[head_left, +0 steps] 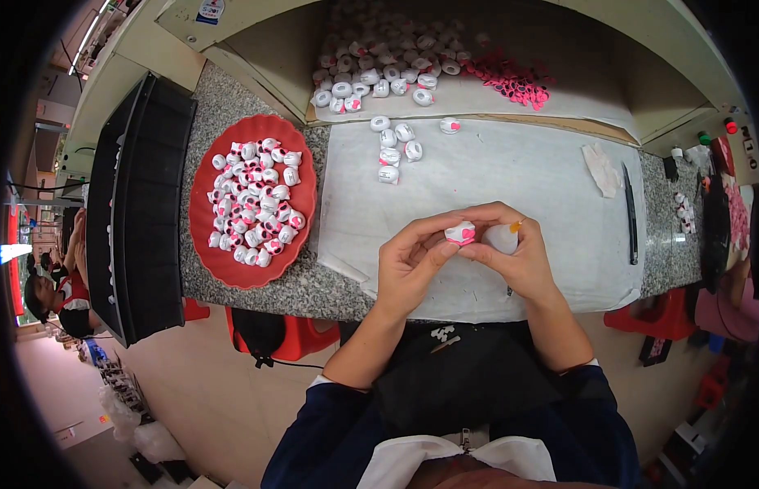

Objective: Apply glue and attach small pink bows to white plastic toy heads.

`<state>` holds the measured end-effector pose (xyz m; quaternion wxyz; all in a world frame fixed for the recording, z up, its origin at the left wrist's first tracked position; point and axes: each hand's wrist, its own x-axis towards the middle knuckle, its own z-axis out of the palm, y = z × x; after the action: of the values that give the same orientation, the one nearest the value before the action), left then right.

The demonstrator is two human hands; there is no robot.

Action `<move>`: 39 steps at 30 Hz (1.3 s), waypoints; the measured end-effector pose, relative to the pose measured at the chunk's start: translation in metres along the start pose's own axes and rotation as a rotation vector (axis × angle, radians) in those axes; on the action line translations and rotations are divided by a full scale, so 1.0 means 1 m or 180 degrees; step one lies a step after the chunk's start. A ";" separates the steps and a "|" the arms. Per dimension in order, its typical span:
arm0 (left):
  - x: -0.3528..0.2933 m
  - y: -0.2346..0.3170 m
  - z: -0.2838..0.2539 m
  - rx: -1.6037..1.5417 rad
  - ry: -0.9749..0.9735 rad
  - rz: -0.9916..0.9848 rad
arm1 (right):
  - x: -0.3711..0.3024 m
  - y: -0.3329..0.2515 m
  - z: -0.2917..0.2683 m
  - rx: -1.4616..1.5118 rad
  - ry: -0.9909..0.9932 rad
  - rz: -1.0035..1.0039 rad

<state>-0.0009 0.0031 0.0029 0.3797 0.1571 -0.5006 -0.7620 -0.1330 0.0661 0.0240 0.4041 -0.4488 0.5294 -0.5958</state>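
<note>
Over the paper-covered work surface, my left hand (416, 257) pinches a small white cat-shaped head (460, 233) with a pink patch on it. My right hand (522, 259) is curled around a small translucent squeeze bottle (501, 239) with an orange-yellow tip. The right fingers also meet the white head, so both hands come together at it. To the left, a red scalloped plate (251, 279) carries many similar white heads with pink and black parts. Several loose white pieces (388, 156) lie on the paper beyond my hands.
A shelf compartment at the back holds a heap of white pieces (379, 69) and pink pieces (518, 79). On the right lie a crumpled tissue (600, 171) and a black pen-like tool (628, 216). Black trays (143, 212) stand at left. Another person (61, 297) sits beyond them.
</note>
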 end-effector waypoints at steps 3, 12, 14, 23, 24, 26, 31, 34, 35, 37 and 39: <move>0.000 0.000 0.001 0.0075 -0.0052 0.0080 | -0.002 0.001 0.000 0.0006 0.0103 -0.0114; -0.001 -0.002 0.003 0.0465 -0.0105 0.0301 | -0.004 0.004 -0.003 0.0295 0.0052 -0.0051; -0.002 -0.002 0.002 0.0498 -0.0036 0.0259 | -0.003 0.003 -0.003 0.0171 0.0006 -0.0057; 0.000 0.001 0.002 0.0254 -0.0034 0.0002 | -0.004 0.006 -0.005 0.0338 -0.0021 0.0090; 0.000 0.001 0.002 0.0293 -0.0042 0.0032 | -0.005 0.007 -0.004 0.0438 -0.0013 0.0114; 0.001 0.000 0.001 0.0329 -0.0053 0.0059 | -0.006 0.009 -0.004 0.0539 -0.0003 0.0140; 0.001 -0.001 0.001 0.0333 0.0013 0.0061 | -0.004 0.007 -0.006 0.0674 -0.0080 0.0181; 0.001 0.002 -0.001 0.0253 -0.0157 0.0062 | -0.004 -0.001 -0.007 0.0924 -0.0178 0.0407; 0.001 0.001 -0.002 0.0248 -0.0156 0.0060 | -0.005 0.000 -0.008 0.0921 -0.0177 0.0412; 0.001 0.000 -0.004 0.0442 -0.0311 0.0210 | -0.007 0.003 -0.010 0.0852 -0.0222 0.0326; 0.001 0.001 -0.004 0.0400 -0.0316 0.0126 | -0.008 0.005 -0.014 0.0789 -0.0248 0.0350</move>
<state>0.0012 -0.0001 0.0023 0.3587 0.1327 -0.5687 -0.7282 -0.1439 0.0767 0.0175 0.5088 -0.3885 0.4595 -0.6157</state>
